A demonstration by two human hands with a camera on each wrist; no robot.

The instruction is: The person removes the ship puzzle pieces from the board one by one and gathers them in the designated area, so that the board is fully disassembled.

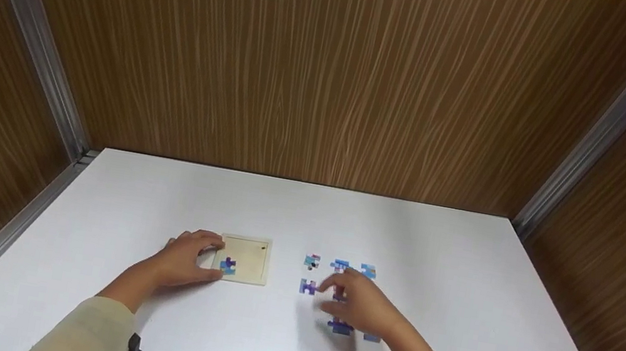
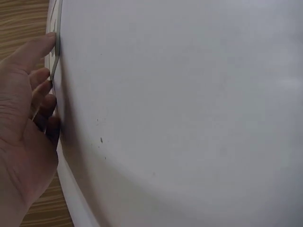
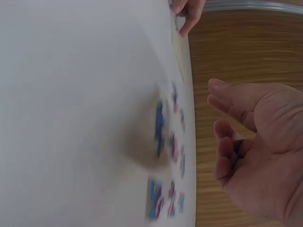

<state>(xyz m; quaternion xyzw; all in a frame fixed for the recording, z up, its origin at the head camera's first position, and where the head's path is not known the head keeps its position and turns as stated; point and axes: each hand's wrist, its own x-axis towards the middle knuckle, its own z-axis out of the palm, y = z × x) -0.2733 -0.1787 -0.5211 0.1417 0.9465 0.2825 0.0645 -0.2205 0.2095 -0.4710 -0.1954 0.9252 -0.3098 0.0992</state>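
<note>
A shallow, pale wooden puzzle tray lies on the table, one blue and purple jigsaw piece at its lower left. My left hand holds the tray's left side between thumb and fingers. My right hand hovers above several loose jigsaw pieces right of the tray, its fingers loosely bent and nothing visible between them. Nearest its fingertips is a purple piece; a teal and pink piece lies behind that one. The right hand partly hides other pieces. In the right wrist view, the loose pieces look blurred.
Everything rests on a white table. Wood-grain panels rise behind it and at both sides, with metal strips at the corners. Another blue piece lies at the back right of the loose group.
</note>
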